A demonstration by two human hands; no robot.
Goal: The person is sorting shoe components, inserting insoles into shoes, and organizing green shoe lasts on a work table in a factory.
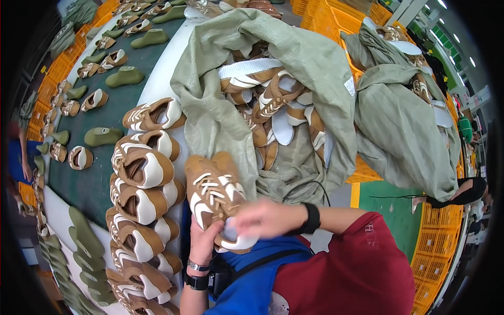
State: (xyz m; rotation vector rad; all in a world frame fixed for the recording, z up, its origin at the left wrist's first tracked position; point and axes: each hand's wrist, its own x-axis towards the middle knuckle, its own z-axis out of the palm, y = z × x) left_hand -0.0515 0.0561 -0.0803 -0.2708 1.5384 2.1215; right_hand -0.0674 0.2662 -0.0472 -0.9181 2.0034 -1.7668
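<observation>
A pair of brown suede sneakers (210, 191) with white stripes and tan laces is held side by side in front of my body, toes pointing away. My left hand (203, 241) is closed around the heel end from the left. Over the heel openings lies my right hand (270, 218), its fingers smeared by motion, so their grip does not show. A pale insole or lining shows in the opening beneath it. Just beyond, an open grey-green sack (207, 86) holds loose brown sneakers (278, 97) and white insoles or soles.
On the left, brown sneakers (142, 163) stand stacked along the edge of a dark green conveyor (105, 194), which carries green shoe lasts (125, 77) and more shoes. Another filled sack (401, 121) sits at right, near orange crates (436, 257). People stand at both far sides.
</observation>
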